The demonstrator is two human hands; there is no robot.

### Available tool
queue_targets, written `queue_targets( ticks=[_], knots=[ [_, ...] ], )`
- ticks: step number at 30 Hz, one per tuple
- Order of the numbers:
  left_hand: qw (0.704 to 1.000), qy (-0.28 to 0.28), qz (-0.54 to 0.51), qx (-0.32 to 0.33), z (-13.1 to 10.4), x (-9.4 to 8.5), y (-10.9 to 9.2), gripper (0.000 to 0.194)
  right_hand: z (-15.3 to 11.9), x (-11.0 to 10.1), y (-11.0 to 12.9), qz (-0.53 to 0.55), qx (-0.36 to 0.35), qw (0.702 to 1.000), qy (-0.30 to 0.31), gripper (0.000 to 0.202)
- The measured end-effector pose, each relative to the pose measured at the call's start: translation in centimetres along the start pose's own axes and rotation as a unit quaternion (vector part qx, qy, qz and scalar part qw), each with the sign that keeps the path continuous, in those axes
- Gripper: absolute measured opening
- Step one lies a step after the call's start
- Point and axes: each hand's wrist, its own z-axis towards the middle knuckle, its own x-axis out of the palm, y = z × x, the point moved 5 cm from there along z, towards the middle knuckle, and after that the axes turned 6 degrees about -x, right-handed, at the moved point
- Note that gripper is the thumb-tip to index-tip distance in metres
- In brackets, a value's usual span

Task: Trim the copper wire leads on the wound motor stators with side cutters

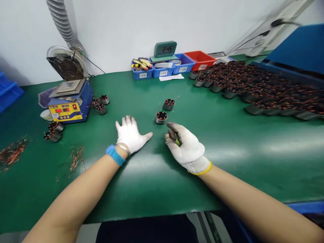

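My left hand, in a white glove, lies on the green tabletop with its fingers spread and nothing in it. To its right, my gloved right hand is closed around small pliers; a dark head and a bit of green handle show, the rest is hidden in the palm. Just beyond my hands stand two motor stators with copper windings, a nearer stator and a farther stator. Thin wire ends stick out from both. Neither hand touches them.
At left stands a blue and yellow solder pot with a fan behind it and several stators beside it. Copper wire scraps lie nearer. Many stators fill the right; bins and a clock line the wall.
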Motion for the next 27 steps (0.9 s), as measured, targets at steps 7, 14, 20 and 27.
queue_targets(
  ticks=[7, 14, 20, 27],
  knots=[
    [0.987, -0.019, 0.14, -0.072, -5.8, -2.6, 11.6, 0.085, 0.8, 2.1, 0.4, -0.175, 0.006, 0.953, 0.247, 0.038],
    [0.999, 0.009, -0.002, 0.035, 5.7, -2.3, 4.5, 0.07, 0.8, 2.5, 1.1, -0.206, -0.011, 0.937, 0.282, 0.042],
    [0.999, 0.029, -0.013, -0.016, 11.5, 0.2, 3.6, 0.09, 0.9, 2.4, 0.6, -0.212, 0.003, 0.936, 0.28, 0.043],
    [0.997, 0.071, 0.013, -0.036, -1.9, -0.2, 10.1, 0.096, 0.4, 2.9, -0.9, -0.201, -0.08, 0.942, 0.257, 0.04]
  ],
)
